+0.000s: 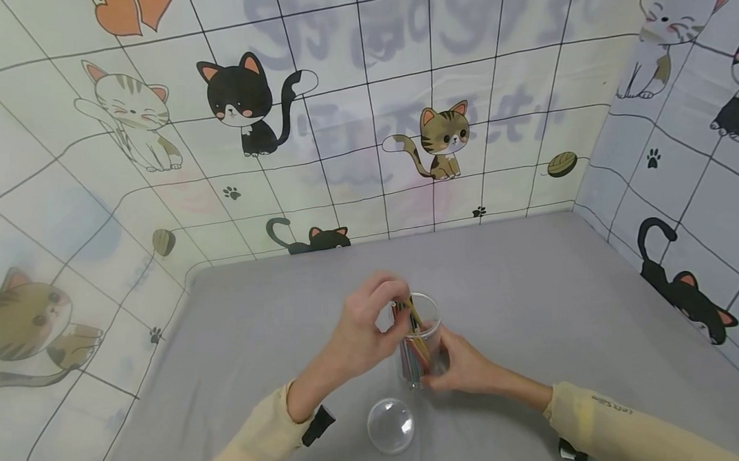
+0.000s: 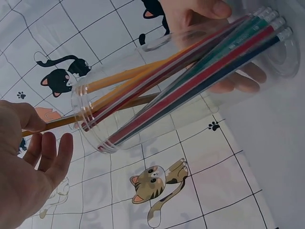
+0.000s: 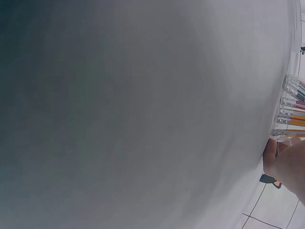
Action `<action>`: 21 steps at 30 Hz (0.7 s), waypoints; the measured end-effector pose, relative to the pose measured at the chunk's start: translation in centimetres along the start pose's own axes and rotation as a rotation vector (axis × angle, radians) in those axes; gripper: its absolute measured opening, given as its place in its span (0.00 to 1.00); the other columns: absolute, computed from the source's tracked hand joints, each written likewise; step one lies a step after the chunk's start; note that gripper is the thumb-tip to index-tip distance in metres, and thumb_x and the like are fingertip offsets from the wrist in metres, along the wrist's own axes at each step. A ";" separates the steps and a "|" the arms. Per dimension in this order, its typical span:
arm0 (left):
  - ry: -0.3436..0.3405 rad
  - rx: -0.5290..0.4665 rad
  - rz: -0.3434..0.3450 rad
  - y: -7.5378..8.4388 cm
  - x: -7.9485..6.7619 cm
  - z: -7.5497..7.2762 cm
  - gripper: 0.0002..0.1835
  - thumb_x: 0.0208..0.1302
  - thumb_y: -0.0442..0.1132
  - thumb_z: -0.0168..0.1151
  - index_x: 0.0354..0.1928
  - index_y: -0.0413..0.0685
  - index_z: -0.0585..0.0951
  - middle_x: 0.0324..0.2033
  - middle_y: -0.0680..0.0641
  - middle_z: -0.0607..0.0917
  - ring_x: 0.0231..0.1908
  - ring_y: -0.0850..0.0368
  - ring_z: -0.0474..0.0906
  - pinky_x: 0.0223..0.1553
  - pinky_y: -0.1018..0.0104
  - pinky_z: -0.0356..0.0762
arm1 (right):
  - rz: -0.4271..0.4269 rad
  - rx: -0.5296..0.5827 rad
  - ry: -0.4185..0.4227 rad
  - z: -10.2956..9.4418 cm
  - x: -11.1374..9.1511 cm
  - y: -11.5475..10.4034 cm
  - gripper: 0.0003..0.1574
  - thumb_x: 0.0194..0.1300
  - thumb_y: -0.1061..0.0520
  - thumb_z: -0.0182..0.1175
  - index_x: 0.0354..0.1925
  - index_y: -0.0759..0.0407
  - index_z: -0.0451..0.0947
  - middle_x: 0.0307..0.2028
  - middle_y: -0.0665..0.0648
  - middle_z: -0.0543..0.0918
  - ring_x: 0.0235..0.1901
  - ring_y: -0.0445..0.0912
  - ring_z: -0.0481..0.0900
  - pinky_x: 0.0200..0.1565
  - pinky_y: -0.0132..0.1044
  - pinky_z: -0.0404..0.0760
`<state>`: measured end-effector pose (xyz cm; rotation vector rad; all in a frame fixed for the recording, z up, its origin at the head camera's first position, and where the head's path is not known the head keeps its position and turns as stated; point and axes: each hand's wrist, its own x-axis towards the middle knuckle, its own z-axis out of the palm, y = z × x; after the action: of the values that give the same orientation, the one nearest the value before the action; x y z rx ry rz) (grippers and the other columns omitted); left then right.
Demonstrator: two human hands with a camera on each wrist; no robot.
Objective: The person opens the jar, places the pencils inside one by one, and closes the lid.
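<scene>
A clear cylindrical jar stands upright on the grey cloth, holding several pencils in yellow, red, green and dark colours. Their eraser ends are at the jar's bottom. My right hand grips the jar low on its right side. Above the open mouth, my left hand pinches one yellow pencil between thumb and fingers. That pencil's lower part is still inside the jar, as the left wrist view shows. Only part of the right hand and the pencils' eraser ends appear in the right wrist view.
A round clear lid lies on the grey cloth in front of the jar. Cat-printed, grid-lined sheets rise behind and at both sides of the cloth.
</scene>
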<state>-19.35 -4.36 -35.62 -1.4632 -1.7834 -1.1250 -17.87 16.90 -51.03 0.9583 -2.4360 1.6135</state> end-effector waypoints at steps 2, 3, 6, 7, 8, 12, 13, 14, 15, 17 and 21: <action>-0.006 0.011 -0.007 0.0 -0.3 0.1 0.18 0.50 0.18 0.60 0.42 0.40 0.74 0.37 0.46 0.76 0.32 0.52 0.76 0.33 0.65 0.80 | 0.000 -0.003 -0.003 0.0 0.0 0.1 0.50 0.45 0.63 0.75 0.66 0.61 0.65 0.52 0.51 0.80 0.48 0.43 0.78 0.50 0.39 0.77; -0.012 0.015 -0.012 0.0 -0.4 0.1 0.18 0.50 0.18 0.60 0.42 0.41 0.74 0.37 0.46 0.75 0.32 0.52 0.76 0.32 0.66 0.80 | -0.001 -0.003 -0.006 0.0 0.0 0.2 0.50 0.45 0.64 0.75 0.65 0.61 0.65 0.52 0.52 0.80 0.48 0.43 0.78 0.50 0.39 0.77; -0.027 0.037 -0.019 0.0 -0.8 0.2 0.17 0.51 0.19 0.60 0.42 0.41 0.74 0.38 0.47 0.76 0.32 0.54 0.76 0.33 0.68 0.79 | 0.007 0.000 -0.016 0.0 0.0 0.3 0.50 0.45 0.64 0.75 0.65 0.61 0.65 0.53 0.51 0.80 0.49 0.44 0.78 0.51 0.38 0.76; -0.031 0.041 -0.020 0.0 -0.9 0.3 0.17 0.51 0.19 0.60 0.42 0.41 0.74 0.38 0.47 0.76 0.32 0.54 0.76 0.33 0.69 0.79 | 0.009 0.001 -0.020 0.0 0.0 0.3 0.50 0.45 0.64 0.75 0.65 0.61 0.65 0.53 0.51 0.80 0.49 0.44 0.78 0.51 0.38 0.76; -0.036 0.046 -0.021 0.0 -1.0 0.3 0.17 0.51 0.19 0.60 0.42 0.41 0.74 0.38 0.47 0.76 0.33 0.54 0.76 0.34 0.70 0.79 | 0.011 0.001 -0.023 0.0 0.0 0.3 0.50 0.45 0.65 0.75 0.65 0.61 0.64 0.54 0.51 0.79 0.50 0.44 0.78 0.51 0.38 0.76; -0.050 0.058 -0.014 0.0 -1.3 0.3 0.18 0.51 0.20 0.61 0.43 0.42 0.74 0.39 0.46 0.76 0.33 0.53 0.77 0.36 0.72 0.77 | 0.010 0.001 -0.029 0.1 0.0 0.2 0.50 0.44 0.64 0.75 0.65 0.59 0.64 0.55 0.51 0.79 0.51 0.45 0.78 0.52 0.39 0.76; -0.054 0.056 -0.012 0.1 -1.3 0.3 0.19 0.50 0.20 0.62 0.43 0.43 0.75 0.40 0.46 0.76 0.34 0.53 0.77 0.37 0.72 0.77 | 0.008 -0.004 -0.028 0.1 0.0 0.2 0.50 0.45 0.64 0.75 0.65 0.59 0.64 0.55 0.51 0.79 0.51 0.45 0.78 0.52 0.39 0.76; -0.056 0.051 -0.011 0.1 -1.4 0.3 0.19 0.49 0.21 0.62 0.44 0.43 0.75 0.41 0.46 0.76 0.35 0.53 0.76 0.38 0.72 0.76 | 0.008 -0.008 -0.029 0.1 0.0 0.2 0.50 0.45 0.64 0.75 0.65 0.59 0.64 0.56 0.51 0.79 0.52 0.45 0.77 0.52 0.39 0.76; -0.056 0.040 -0.010 0.2 -1.5 0.3 0.21 0.48 0.21 0.62 0.45 0.43 0.75 0.42 0.45 0.76 0.36 0.53 0.76 0.38 0.71 0.77 | 0.009 -0.013 -0.029 0.1 0.0 0.2 0.50 0.45 0.64 0.75 0.65 0.58 0.64 0.56 0.52 0.79 0.52 0.44 0.77 0.52 0.39 0.76; -0.042 0.020 -0.012 0.2 -1.6 0.2 0.23 0.46 0.23 0.62 0.48 0.44 0.75 0.45 0.43 0.76 0.40 0.51 0.76 0.40 0.67 0.77 | 0.013 -0.019 -0.027 0.1 0.0 0.1 0.49 0.46 0.63 0.75 0.65 0.58 0.65 0.56 0.52 0.79 0.52 0.44 0.77 0.52 0.39 0.76; 0.014 -0.012 -0.039 0.2 -2.0 -0.1 0.26 0.44 0.25 0.60 0.51 0.42 0.75 0.50 0.40 0.75 0.46 0.48 0.75 0.44 0.60 0.78 | 0.031 -0.023 -0.017 0.0 -0.1 0.1 0.47 0.46 0.62 0.76 0.63 0.59 0.66 0.53 0.53 0.80 0.49 0.43 0.78 0.51 0.38 0.76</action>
<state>-18.70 -5.41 -37.22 -1.4300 -1.8052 -1.1647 -17.87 16.92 -51.17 0.9385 -2.4872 1.5900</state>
